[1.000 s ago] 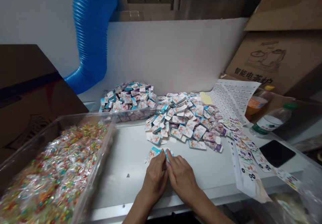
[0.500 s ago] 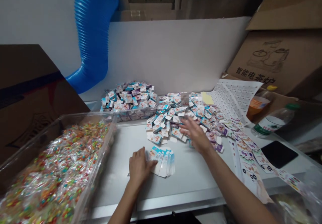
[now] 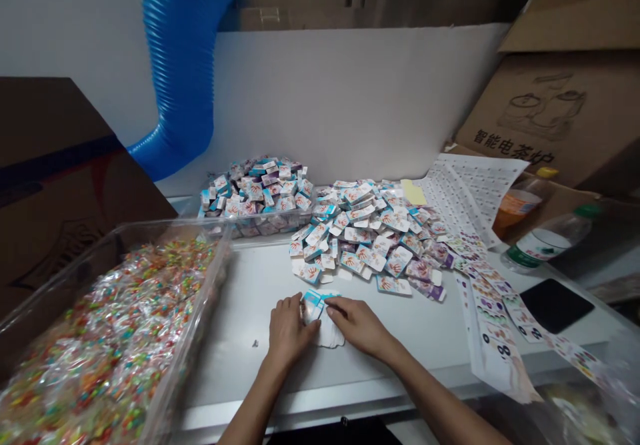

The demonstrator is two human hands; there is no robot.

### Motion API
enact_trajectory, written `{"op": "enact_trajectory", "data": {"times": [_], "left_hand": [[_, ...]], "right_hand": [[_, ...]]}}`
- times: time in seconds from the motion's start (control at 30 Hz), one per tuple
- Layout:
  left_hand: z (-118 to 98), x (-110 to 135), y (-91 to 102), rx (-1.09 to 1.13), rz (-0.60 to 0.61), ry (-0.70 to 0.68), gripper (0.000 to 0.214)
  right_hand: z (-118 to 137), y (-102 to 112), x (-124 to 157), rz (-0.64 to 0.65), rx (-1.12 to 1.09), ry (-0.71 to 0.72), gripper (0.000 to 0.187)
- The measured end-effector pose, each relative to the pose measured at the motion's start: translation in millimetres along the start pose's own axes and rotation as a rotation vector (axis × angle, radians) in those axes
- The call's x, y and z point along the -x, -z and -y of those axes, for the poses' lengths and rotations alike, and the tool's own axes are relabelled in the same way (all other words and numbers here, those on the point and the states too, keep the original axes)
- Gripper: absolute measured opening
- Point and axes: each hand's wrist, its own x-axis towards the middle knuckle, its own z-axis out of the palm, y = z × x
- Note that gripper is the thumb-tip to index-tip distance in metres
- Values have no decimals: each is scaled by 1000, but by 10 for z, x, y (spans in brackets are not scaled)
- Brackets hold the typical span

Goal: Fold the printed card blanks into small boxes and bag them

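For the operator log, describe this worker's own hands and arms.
The bare left hand and bare right hand wear no gloves, and no ring shows. The left forearm and right forearm show no sleeve, watch or bracelet.

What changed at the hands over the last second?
The right hand came back from the loose pile of cards to the small stack of cards, now drawn tighter. The left hand stayed at the stack. The pile and the clear bin of wrapped sweets look unchanged.
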Motion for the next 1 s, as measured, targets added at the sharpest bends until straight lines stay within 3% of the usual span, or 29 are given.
{"op": "enact_trajectory", "data": {"times": [0.13, 0.2, 0.27, 0.33, 0.47, 0.57, 0.63, 0.8, 0.9, 1.0], "left_hand": [[-17, 30, 145, 193, -85, -137, 51], [-47, 44, 266, 354, -2, -210, 45], [-89, 50, 368, 475, 136, -250, 34], [-131, 51, 422, 439, 151, -260, 29], [-196, 59, 386, 75, -72, -373, 50], [-230, 70, 335, 3, -79, -444, 55], [-249, 74, 330, 19, -80, -447, 52], [-315, 91, 338, 1, -110, -440, 39], [-343, 127, 277, 8, -145, -436, 28], [-338, 176, 203, 120, -122, -399, 32]], "right_hand": [[-28, 25, 2, -98, 170, 88, 43], [-12, 73, -19, -108, 209, 223, 43], [25, 120, -45, -63, 185, 280, 30], [61, 145, -65, -46, 138, 189, 20], [89, 135, -71, -15, -77, -63, 24], [76, 124, -63, 118, -356, -161, 20], [58, 123, -61, 178, -429, -206, 19], [26, 132, -73, 199, -346, -208, 16], [57, 172, -90, 138, -249, -175, 12], [112, 234, -103, 78, -91, -99, 16]]}}
